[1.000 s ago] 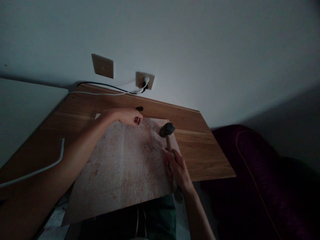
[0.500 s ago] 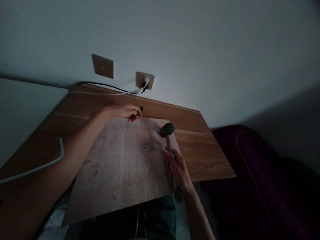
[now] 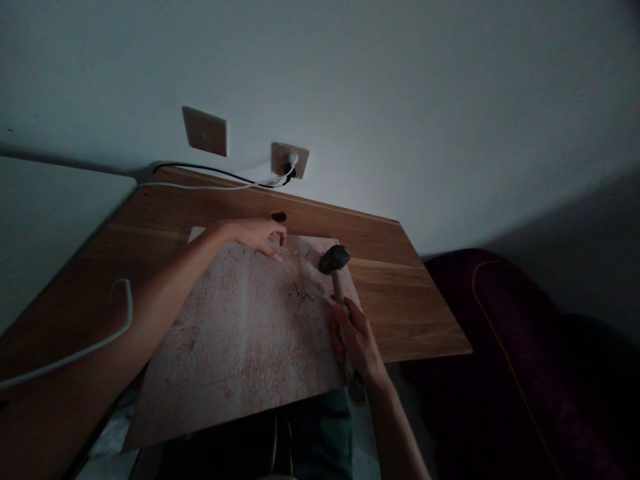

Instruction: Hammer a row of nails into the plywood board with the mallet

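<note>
My left hand (image 3: 261, 237) reaches over the back part of a wood-grain board (image 3: 235, 333), fingers curled and thumb pointing down by a row of small holes. Whatever lies between the fingertips is too small and dark to make out. My right hand (image 3: 356, 337) is closed round the wooden handle of a hammer (image 3: 335, 260). The hammer's dark head points away from me, over the board's right edge. Several small metal pins, like screws or nails (image 3: 300, 292), lie loose on the board left of the hammer. Other small pieces (image 3: 301, 253) sit along the hole row.
The board rests on a wooden desktop (image 3: 400, 293) against the wall, overhanging its front edge. A dark cable hole (image 3: 279, 217) lies behind my left hand. Cables run to a wall socket (image 3: 290, 160). A white cable (image 3: 100, 340) crosses my left forearm. Purple upholstery (image 3: 475, 373) stands at right.
My left hand has come forward and slightly right over the board, thumb now lowered. The thin shiny metal piece seen in its fingers before no longer shows. The right hand and hammer stay put.
</note>
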The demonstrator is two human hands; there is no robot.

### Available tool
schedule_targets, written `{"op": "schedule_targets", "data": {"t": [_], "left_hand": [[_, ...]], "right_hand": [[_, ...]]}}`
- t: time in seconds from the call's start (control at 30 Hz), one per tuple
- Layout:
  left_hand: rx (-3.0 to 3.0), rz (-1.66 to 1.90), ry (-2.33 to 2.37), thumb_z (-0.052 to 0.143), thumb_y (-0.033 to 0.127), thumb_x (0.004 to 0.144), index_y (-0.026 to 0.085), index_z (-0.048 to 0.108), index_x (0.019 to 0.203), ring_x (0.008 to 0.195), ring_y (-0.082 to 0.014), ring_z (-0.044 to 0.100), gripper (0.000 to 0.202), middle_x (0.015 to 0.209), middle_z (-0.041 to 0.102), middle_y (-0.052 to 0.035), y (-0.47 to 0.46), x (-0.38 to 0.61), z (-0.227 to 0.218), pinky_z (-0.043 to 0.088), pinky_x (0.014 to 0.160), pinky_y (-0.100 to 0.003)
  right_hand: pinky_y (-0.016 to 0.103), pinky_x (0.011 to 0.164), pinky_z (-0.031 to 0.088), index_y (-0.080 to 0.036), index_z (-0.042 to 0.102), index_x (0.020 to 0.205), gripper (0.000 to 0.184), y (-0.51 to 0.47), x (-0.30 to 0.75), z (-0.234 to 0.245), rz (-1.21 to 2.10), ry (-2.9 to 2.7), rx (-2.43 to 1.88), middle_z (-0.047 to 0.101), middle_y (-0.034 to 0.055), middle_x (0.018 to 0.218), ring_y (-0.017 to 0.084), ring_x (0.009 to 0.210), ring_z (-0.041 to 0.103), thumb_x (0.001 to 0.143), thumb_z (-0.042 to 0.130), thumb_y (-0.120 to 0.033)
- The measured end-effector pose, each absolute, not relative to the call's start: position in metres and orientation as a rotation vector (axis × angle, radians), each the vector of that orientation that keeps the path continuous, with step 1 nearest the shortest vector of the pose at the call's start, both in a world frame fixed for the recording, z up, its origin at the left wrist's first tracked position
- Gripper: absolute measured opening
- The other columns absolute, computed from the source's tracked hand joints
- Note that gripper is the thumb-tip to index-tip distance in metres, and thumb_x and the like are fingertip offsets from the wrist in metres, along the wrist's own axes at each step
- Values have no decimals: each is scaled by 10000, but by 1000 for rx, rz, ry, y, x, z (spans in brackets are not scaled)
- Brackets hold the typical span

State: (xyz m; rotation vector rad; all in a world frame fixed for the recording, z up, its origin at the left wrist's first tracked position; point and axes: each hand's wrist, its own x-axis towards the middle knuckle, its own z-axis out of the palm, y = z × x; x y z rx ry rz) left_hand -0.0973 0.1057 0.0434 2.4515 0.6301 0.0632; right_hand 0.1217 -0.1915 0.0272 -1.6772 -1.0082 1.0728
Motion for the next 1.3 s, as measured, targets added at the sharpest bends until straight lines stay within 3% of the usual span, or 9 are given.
{"op": "schedule_targets", "data": {"t": [0.2, 0.37, 0.47, 0.67, 0.8, 0.9, 1.13, 1.3], "left_hand": [[2490, 71, 700, 830, 437, 757, 197, 746, 1055, 875, -204, 648, 392, 953, 738, -47, 109, -97, 37, 412, 748, -268], [2455, 56, 620, 779, 358, 797, 205, 770, 956, 850, -193, 655, 221, 902, 755, -26, 108, -97, 40, 419, 772, -278], [2443, 61, 598, 752, 325, 813, 207, 776, 949, 856, -193, 661, 182, 901, 762, -25, 107, -95, 40, 420, 789, -284], [2509, 145, 781, 782, 374, 816, 176, 756, 1094, 887, -209, 666, 342, 1006, 768, -81, 111, -95, 35, 424, 758, -278], [2520, 217, 828, 762, 411, 850, 150, 715, 1268, 978, -232, 690, 495, 1180, 769, -139, 117, -98, 29, 455, 810, -288], [2503, 260, 869, 733, 412, 874, 145, 723, 1285, 1043, -244, 697, 490, 1264, 759, -157, 123, -101, 23, 466, 852, -301], [2428, 314, 856, 678, 376, 904, 159, 810, 1037, 876, -201, 695, 287, 1025, 813, -110, 132, -102, 12, 446, 797, -297], [2365, 374, 860, 658, 316, 887, 143, 812, 947, 761, -174, 645, 239, 879, 793, -81, 133, -102, 10, 417, 738, -292]], "right_hand": [[211, 313, 358, -240, 622, 1041, 393, -191, 120, 29, 1058, -993, -1662, 463, -100, 533, 88, 359, 376, 997, 596, -630], [216, 306, 364, -252, 616, 1141, 442, -191, 120, 28, 1067, -997, -1646, 486, -91, 578, 90, 363, 386, 986, 612, -666], [222, 318, 382, -255, 616, 1103, 446, -192, 121, 29, 1075, -990, -1666, 476, -90, 555, 96, 365, 395, 986, 608, -685], [225, 323, 369, -259, 603, 1065, 430, -191, 121, 30, 1076, -1008, -1663, 488, -88, 562, 94, 371, 389, 994, 591, -683], [223, 334, 370, -263, 552, 906, 434, -192, 122, 31, 1081, -1025, -1683, 454, -92, 516, 92, 368, 380, 999, 583, -685], [228, 341, 382, -263, 576, 946, 426, -192, 122, 32, 1070, -1048, -1687, 474, -89, 525, 95, 371, 397, 1007, 572, -685], [232, 329, 387, -252, 612, 1135, 444, -192, 123, 28, 1070, -1024, -1678, 487, -92, 553, 100, 364, 408, 1004, 579, -675], [219, 326, 382, -250, 612, 1120, 430, -191, 121, 29, 1080, -1014, -1669, 490, -89, 566, 93, 367, 402, 1005, 573, -663]]}}
